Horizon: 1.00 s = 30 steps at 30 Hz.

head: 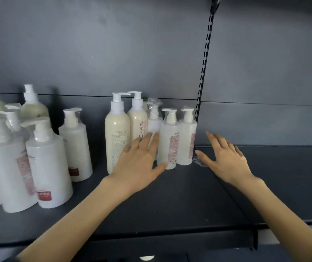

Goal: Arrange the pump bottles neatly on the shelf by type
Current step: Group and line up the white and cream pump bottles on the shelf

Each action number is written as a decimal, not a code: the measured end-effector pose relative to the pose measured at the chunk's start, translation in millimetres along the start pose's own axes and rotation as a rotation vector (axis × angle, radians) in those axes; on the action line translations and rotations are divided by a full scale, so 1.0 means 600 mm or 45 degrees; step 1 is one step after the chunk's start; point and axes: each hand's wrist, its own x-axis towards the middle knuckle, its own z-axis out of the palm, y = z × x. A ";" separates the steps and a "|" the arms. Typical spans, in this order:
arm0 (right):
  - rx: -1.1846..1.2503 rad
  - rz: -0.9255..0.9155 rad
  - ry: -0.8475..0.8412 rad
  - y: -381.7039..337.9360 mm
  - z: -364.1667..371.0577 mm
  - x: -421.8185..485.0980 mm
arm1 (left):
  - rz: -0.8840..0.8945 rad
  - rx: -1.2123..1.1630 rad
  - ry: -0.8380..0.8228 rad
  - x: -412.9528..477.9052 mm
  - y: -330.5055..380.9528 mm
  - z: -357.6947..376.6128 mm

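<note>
Two tall cream pump bottles [116,133] stand mid-shelf, next to three smaller white wrapped pump bottles [170,140] on their right. My left hand [140,157] is spread flat in front of this group, fingers straight, its thumb near the base of a small white bottle. My right hand [225,157] hovers open just right of the rightmost small bottle [187,137], holding nothing. At the left stands a cluster of several large white pump bottles [47,163], with cream ones [34,108] behind them.
The dark grey shelf [170,201] has bare room in front of the middle group and to the right of it. A slotted upright [204,63] runs up the back panel behind the small bottles. A bit of clear wrap [198,160] lies beside my right thumb.
</note>
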 end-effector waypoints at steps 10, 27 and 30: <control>1.183 -0.096 0.309 -0.052 0.035 0.124 | -0.167 -0.858 0.460 0.139 0.073 0.031; 1.594 0.028 0.077 -0.043 0.114 0.114 | -0.372 -1.027 0.533 0.130 0.071 0.096; 1.544 0.008 0.086 -0.043 0.115 0.108 | -0.407 -1.092 0.432 0.117 0.072 0.093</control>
